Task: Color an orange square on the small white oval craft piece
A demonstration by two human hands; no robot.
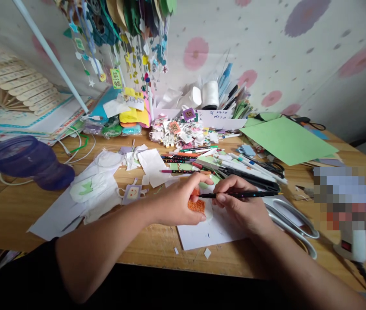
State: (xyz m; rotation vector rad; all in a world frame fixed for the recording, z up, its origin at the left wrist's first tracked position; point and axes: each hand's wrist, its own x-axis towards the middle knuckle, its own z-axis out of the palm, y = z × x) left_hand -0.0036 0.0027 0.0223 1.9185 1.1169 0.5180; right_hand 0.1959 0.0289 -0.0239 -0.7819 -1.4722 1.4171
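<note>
My right hand (244, 204) is closed around a slim black pen with coloured dots (250, 194), its tip pointing left toward my other hand. My left hand (181, 198) steadies a small piece with an orange woven-looking pattern (196, 206), the thumb along its lower edge and the fingers curled over its top. Part of the orange piece is hidden by those fingers. Beneath both hands lies a white sheet of paper (191, 239). A small grey tag with a smiley face (132, 194) lies left of my left hand.
Scattered pens (183, 158) and a pile of small decorated tags (176, 131) lie beyond my hands. Large silver-handled scissors (294, 224) sit by my right forearm. A purple container (30, 165) stands left, green card (291, 140) right, a glue gun (351, 243) far right.
</note>
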